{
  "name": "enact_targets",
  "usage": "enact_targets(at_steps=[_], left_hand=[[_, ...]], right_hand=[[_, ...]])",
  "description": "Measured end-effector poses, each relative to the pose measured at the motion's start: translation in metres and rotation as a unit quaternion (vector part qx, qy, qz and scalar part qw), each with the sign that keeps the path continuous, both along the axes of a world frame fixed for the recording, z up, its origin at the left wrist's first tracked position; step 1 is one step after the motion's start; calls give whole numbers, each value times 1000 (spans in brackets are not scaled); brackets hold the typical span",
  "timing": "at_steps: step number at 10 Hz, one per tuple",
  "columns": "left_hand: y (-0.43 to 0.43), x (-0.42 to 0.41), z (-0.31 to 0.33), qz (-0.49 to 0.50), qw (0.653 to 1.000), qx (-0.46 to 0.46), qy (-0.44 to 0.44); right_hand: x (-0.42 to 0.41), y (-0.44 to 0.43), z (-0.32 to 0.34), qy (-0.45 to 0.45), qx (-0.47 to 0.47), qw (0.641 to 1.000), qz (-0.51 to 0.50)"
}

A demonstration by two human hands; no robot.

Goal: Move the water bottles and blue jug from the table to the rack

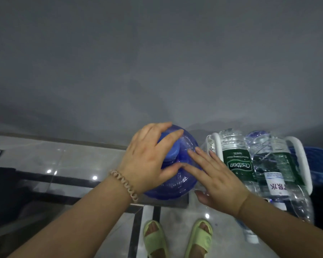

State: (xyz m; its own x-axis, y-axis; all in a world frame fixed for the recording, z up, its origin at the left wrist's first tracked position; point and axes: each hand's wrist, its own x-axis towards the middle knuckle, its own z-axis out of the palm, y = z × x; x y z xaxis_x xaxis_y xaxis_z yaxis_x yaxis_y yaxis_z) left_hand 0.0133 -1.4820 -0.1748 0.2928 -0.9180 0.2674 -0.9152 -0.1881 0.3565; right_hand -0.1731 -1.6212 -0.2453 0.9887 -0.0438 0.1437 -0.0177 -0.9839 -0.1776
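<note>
A translucent blue jug (183,181) with a blue cap (172,152) stands upright below me, just left of a white rack (299,161). My left hand (149,159) grips the jug's top, fingers wrapped over the cap. My right hand (216,175) lies flat with fingers spread against the jug's right shoulder. Clear water bottles lie in the rack: one with a green label (237,161), another with a white label (276,183).
A grey wall fills the upper view. Glossy tiled floor with dark stripes (93,181) lies to the left. My feet in green slippers (177,239) stand close below the jug. A blue basket (321,164) sits right of the rack.
</note>
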Motion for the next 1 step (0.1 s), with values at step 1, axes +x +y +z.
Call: enact_targets(at_steps=[1], left_hand=[[11, -4, 16, 5, 1000, 19, -10]], right_hand=[[-11, 11, 27, -4, 44, 999, -33]])
